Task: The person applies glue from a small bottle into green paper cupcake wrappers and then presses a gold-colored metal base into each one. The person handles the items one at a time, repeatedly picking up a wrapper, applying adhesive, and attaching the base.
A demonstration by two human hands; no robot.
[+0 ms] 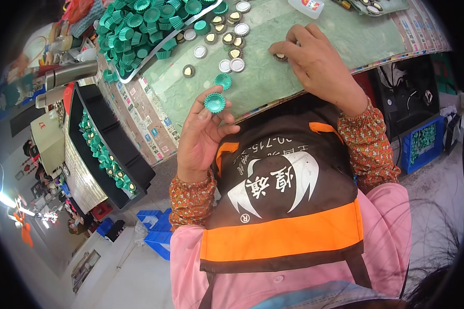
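My left hand (201,129) is closed on a small green fluted cup (214,102), pinched at the fingertips with its hollow side up. Just beyond it, a second green fluted cup (223,80) lies on the green table top (263,82). My right hand (314,62) is lowered to the table with its fingers curled over a small round disc (280,56) with a dark scalloped rim and a gold middle. Part of that disc is hidden under the fingers. Between my hands lie several similar discs (235,53), some gold-centred and some showing white faces (237,65).
A white-rimmed tray (134,73) heaped with green cups stands at the far left. A black bin (134,139) of filled cups is beside the table on the left. A clear bottle (308,7) stands at the back. A blue crate (423,147) sits low on the right.
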